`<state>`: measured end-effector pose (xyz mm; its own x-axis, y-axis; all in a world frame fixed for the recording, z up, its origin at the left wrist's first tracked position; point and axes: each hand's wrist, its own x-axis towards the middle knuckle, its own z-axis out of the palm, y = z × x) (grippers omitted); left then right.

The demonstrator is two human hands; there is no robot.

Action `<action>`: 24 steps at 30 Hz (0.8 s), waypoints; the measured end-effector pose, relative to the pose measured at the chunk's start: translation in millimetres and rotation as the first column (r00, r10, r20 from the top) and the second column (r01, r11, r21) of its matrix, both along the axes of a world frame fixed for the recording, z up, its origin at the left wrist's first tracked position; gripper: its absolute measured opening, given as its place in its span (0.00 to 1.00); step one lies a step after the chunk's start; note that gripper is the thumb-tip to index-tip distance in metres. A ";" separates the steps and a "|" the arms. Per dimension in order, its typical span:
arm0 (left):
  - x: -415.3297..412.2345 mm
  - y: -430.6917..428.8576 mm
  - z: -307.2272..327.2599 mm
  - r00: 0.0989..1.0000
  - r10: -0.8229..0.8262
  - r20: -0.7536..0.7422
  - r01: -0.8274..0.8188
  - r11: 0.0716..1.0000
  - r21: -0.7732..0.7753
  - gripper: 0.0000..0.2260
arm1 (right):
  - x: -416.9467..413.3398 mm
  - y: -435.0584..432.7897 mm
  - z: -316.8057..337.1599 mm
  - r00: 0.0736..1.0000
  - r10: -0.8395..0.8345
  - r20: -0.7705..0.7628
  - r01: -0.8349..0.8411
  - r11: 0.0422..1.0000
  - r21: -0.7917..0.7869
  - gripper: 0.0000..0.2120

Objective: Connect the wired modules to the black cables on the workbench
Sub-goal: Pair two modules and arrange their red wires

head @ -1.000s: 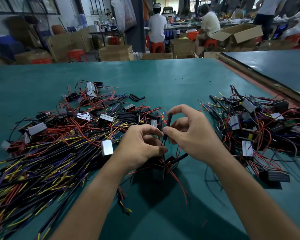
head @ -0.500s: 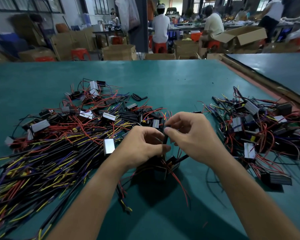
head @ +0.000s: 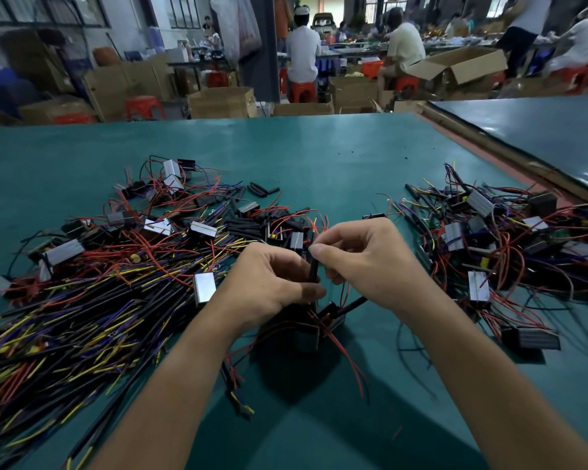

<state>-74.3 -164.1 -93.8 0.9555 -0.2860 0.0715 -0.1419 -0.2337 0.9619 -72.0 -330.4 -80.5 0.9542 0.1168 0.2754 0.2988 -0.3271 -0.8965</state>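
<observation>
Where the cable heap (head: 82, 317) and the module heap (head: 489, 239) part on the green workbench (head: 319, 157), my right hand (head: 370, 262) pinches the top of a short black cable (head: 313, 270), upright, while my left hand (head: 269, 283) curls round its lower end; a wired module (head: 319, 329) is just below, red wires (head: 347, 361) trailing.

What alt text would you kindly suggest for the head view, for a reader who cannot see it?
Bare hands work over a green workbench: the right hand pinches a black tube upright, the left hand grips the leads of a wired module below. Tangled module heaps lie on both sides.
</observation>
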 end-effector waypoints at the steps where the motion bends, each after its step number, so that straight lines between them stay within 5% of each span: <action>1: -0.3 0.2 0.8 1.000 0.012 -0.001 -0.012 1.000 0.016 0.05 | -0.1 0.1 -0.4 1.000 -0.020 0.024 0.020 1.000 -0.003 0.08; 6: -3.8 -2.2 2.7 1.000 0.017 -0.010 -0.015 0.986 0.167 0.09 | -5.0 2.8 0.6 0.979 -0.054 0.198 0.069 0.995 -0.074 0.09; 14: -8.6 -10.0 3.2 1.000 -0.001 0.001 0.000 0.993 0.119 0.07 | -6.2 -1.7 5.3 0.987 0.062 0.150 -0.047 0.994 -0.100 0.08; 19: -13.0 -18.0 -0.7 0.998 -0.027 0.055 0.017 0.984 0.176 0.14 | -10.4 5.2 2.7 0.975 0.113 0.193 -0.091 0.988 -0.121 0.09; 24: -11.0 -18.8 -0.5 1.000 -0.026 0.005 0.025 0.990 0.137 0.05 | -4.1 0.3 7.3 0.947 -0.176 0.268 0.147 0.981 0.124 0.09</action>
